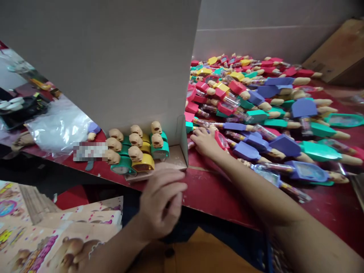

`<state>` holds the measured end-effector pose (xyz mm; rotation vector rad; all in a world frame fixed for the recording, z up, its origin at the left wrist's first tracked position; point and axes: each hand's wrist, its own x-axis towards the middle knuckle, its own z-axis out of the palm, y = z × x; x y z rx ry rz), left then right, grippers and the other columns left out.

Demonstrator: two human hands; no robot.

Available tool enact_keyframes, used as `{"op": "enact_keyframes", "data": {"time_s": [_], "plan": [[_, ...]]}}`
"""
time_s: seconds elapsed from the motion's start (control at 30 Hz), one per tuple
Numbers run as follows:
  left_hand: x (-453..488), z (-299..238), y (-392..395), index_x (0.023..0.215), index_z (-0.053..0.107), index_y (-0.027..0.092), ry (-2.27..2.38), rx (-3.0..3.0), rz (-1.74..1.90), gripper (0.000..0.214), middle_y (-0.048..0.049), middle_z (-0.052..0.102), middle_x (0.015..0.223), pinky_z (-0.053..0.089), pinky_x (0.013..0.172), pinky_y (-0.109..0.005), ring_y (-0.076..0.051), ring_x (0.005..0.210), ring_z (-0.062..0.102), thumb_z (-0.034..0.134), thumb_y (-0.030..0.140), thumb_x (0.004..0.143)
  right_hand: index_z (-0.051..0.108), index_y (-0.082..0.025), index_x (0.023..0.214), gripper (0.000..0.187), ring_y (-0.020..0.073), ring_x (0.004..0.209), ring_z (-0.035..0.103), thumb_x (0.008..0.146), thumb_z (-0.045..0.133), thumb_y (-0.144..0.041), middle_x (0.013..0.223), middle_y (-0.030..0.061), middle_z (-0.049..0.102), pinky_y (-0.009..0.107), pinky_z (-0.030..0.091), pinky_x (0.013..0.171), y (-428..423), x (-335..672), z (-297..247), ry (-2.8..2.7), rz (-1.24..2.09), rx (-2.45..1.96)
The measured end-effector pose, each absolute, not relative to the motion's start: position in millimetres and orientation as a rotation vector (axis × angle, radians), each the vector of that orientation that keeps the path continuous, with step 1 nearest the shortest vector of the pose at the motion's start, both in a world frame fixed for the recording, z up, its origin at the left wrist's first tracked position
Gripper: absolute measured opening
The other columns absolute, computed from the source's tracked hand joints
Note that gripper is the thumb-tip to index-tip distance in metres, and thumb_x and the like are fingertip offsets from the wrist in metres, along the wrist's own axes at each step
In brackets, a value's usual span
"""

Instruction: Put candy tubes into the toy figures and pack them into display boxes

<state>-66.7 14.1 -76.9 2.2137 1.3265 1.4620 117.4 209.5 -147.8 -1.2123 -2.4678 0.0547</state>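
Two bare hands work at the near edge of a red table, with sheets of printed card lying at lower left of the frame and a patch of orange clothing at bottom centre. The left hand is half curled, knuckles up, its fingertips at the front lip of a low cardboard tray; whether they pinch that lip cannot be told, and no other thing is in its hold. The right hand lies almost flat with its fingers stretched out, resting on the near edge of a heap of candy toys and not clearly gripping any one of them. The heap fills the right half of the table, a jumble of clear tubes with tan tips and red, green, blue and yellow tops. Left of the right hand, about eight finished toys with tan animal heads and green or yellow bases stand in rows on the tray, against a tall cardboard divider. Beyond them at left are a blurred label and a clear plastic bag. At the far upper right, a wooden board leans by a pale cardboard wall.
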Motion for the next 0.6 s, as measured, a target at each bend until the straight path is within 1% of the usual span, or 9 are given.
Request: {"op": "enact_keyframes", "data": {"time_s": [0.1,0.17,0.23,0.3,0.37,0.43,0.5,0.53,0.6], "plan": [[-45,-89,11,0.097,0.055,0.019,1.160,1.564,1.096,0.013,-0.0066,0.063,0.092,0.050,0.075,-0.031,-0.017,0.084,0.061,0.047,0.024,0.087,0.059,-0.017,0.082,0.016,0.0288,0.098,0.048,0.074,0.047,-0.012,0.100,0.0140,0.059,0.050,0.034,0.084,202,130,-131,-2.327,-0.005,-1.247],[-36,-96,14,0.104,0.047,0.019,1.035,1.101,1.000,0.032,-0.0082,0.058,0.099,0.051,0.073,-0.031,-0.017,0.084,0.061,0.052,0.043,0.084,0.058,-0.020,0.083,0.013,0.0289,0.102,0.046,0.076,0.048,-0.016,0.103,0.0125,0.058,0.050,0.033,0.087,184,141,-115,-2.191,-0.132,-1.128],[-28,-102,18,0.111,0.038,0.021,0.869,0.842,0.947,0.059,-0.0089,0.051,0.106,0.051,0.072,-0.031,-0.017,0.085,0.061,0.063,0.055,0.071,0.057,-0.025,0.078,0.009,0.0261,0.106,0.045,0.077,0.052,-0.018,0.102,0.0065,0.058,0.050,0.027,0.095,157,146,-104,-2.179,-0.349,-0.825],[-23,-106,20,0.109,0.036,0.020,0.790,0.814,0.882,0.063,-0.0049,0.053,0.094,0.049,0.063,-0.026,-0.013,0.071,0.060,0.068,0.054,0.067,0.058,-0.030,0.075,0.012,0.0203,0.103,0.046,0.078,0.055,-0.019,0.097,-0.0005,0.058,0.046,0.023,0.101,127,145,-99,-2.271,-0.546,-0.455],[-21,-110,20,0.101,0.041,0.017,0.846,0.899,0.853,0.047,0.0015,0.051,0.073,0.043,0.053,-0.021,-0.008,0.055,0.051,0.063,0.048,0.075,0.059,-0.033,0.079,0.017,0.0167,0.100,0.046,0.077,0.056,-0.016,0.097,-0.0039,0.057,0.043,0.023,0.104,105,140,-99,-2.333,-0.564,-0.254],[-24,-113,19,0.100,0.045,0.016,0.965,1.021,0.879,0.033,0.0024,0.050,0.068,0.042,0.055,-0.022,-0.008,0.054,0.047,0.054,0.042,0.083,0.058,-0.033,0.093,0.027,0.0176,0.108,0.045,0.075,0.056,-0.012,0.107,-0.0020,0.054,0.043,0.027,0.104,94,134,-102,-2.297,-0.260,-0.348],[-29,-115,17,0.110,0.045,0.016,1.049,1.118,0.908,0.032,-0.0033,0.057,0.086,0.046,0.071,-0.028,-0.013,0.076,0.055,0.049,0.036,0.086,0.051,-0.031,0.109,0.038,0.0209,0.116,0.042,0.075,0.058,-0.015,0.118,0.0025,0.048,0.044,0.035,0.099,95,128,-102,-2.000,0.267,-0.572],[-32,-115,16,0.115,0.043,0.016,1.077,1.163,0.910,0.034,-0.0061,0.058,0.099,0.045,0.081,-0.031,-0.016,0.089,0.056,0.048,0.034,0.087,0.047,-0.030,0.111,0.039,0.0220,0.116,0.043,0.075,0.060,-0.022,0.118,0.0041,0.047,0.043,0.041,0.094,97,125,-101,-1.778,0.548,-0.646],[-38,-112,13,0.119,0.042,0.016,1.146,1.282,0.857,0.036,-0.0087,0.057,0.113,0.042,0.091,-0.033,-0.019,0.103,0.054,0.047,0.030,0.086,0.047,-0.028,0.106,0.037,0.0211,0.101,0.054,0.074,0.064,-0.037,0.106,0.0044,0.052,0.038,0.050,0.077,103,113,-95,-1.361,1.029,-0.732]]}}
